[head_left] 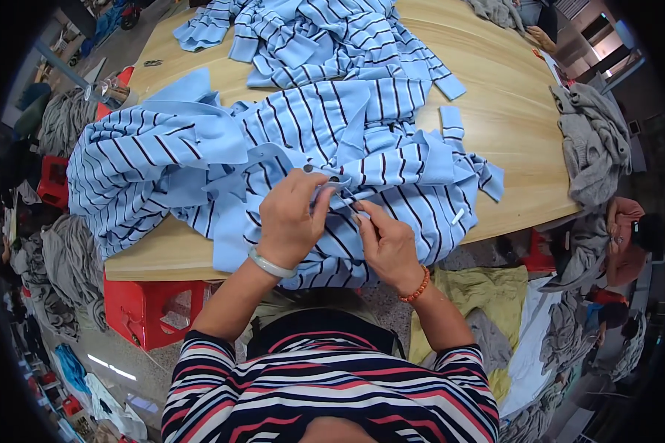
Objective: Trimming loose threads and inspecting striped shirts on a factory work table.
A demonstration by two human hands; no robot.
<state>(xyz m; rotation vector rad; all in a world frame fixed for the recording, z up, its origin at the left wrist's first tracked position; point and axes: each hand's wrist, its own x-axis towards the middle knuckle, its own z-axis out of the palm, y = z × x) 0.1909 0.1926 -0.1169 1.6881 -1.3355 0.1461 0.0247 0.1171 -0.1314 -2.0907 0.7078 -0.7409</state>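
Note:
A light blue knit garment with dark stripes (pixel 417 214) lies bunched at the table's near edge. My left hand (pixel 290 218) is closed in a pinch on its plain blue edge, beside a dark round button (pixel 308 168). Just to the right, my right hand (pixel 389 249) is also closed, thumb and forefinger together close to the left fingertips. Something thin seems to run between the two hands, too small to name. Under both hands the striped cloth is spread in folds.
More striped blue garments (pixel 325 37) are heaped at the far side of the wooden table (pixel 517 166). Grey knitwear (pixel 595 140) hangs over its right edge. A red plastic stool (pixel 137 314) stands below at the left. People are at the right, beside grey garments.

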